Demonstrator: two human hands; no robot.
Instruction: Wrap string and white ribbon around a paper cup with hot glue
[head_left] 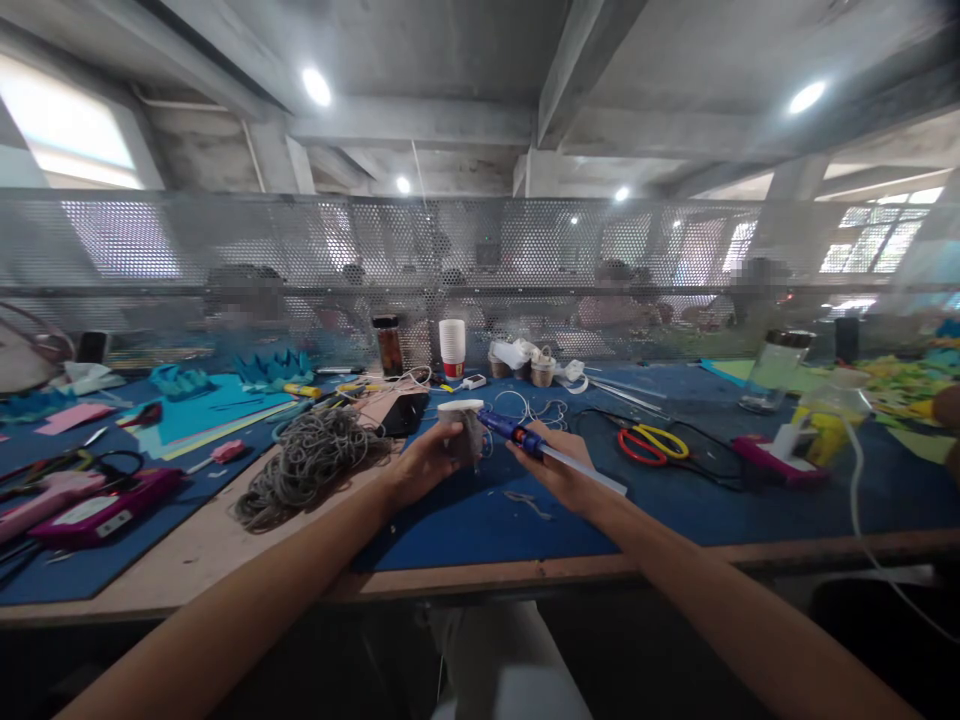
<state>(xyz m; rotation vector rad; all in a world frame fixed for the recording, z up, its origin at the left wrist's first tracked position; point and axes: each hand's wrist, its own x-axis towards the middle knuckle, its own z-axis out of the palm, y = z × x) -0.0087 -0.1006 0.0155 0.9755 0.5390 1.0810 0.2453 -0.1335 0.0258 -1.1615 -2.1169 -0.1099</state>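
My left hand [427, 462] is closed around a small cup [470, 440] with a white rim and greyish sides. A blue hot glue gun [517, 434] is gripped in my right hand [559, 465], its nozzle pointing left at the cup's side. Whether the nozzle touches the cup, I cannot tell. Out of the gun's back end sticks a long translucent glue stick [581, 468]. Left of my left hand lies a tangled pile of grey cord [311, 465]. A short scrap of cord [527, 503] rests on the blue mat below the gun.
Scissors [651, 443] with red and yellow handles lie to the right. Behind my hands stand stacked paper cups [452, 345], a dark lidded jar [388, 347] and small cord-wrapped cups [541, 370]. Purple power strips [109, 508] sit at both sides. A perforated screen [480, 240] closes off the back.
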